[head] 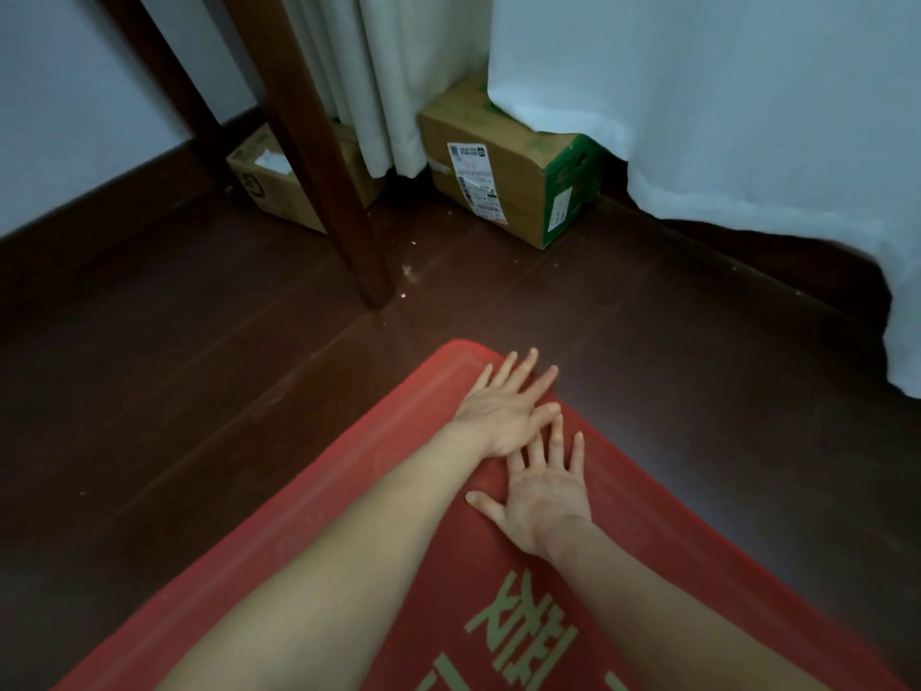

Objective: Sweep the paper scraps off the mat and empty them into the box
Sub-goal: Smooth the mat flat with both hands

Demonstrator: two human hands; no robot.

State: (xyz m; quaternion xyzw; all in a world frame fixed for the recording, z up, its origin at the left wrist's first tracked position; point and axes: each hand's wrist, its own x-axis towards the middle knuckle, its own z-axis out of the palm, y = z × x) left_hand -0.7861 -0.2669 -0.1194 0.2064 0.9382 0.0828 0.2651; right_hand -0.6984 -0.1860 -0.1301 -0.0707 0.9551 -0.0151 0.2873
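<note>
A red mat [349, 501] with gold characters lies on the dark wooden floor, one corner pointing away from me. My left hand [508, 411] lies flat near that far corner with fingers spread straight. My right hand [540, 496] lies flat just behind it, fingers straight, its fingertips close to the left hand. A few tiny pale paper scraps [406, 271] lie on the floor beyond the mat, near a wooden leg. No scraps show on the mat itself. A cardboard box [503, 162] with a shipping label and green end stands against the curtain.
A dark wooden furniture leg [329, 167] rises just past the mat corner. A second cardboard box [279, 182] sits behind it. White curtains [722, 107] hang to the floor at the back and right. Bare dark floor [149, 371] surrounds the mat.
</note>
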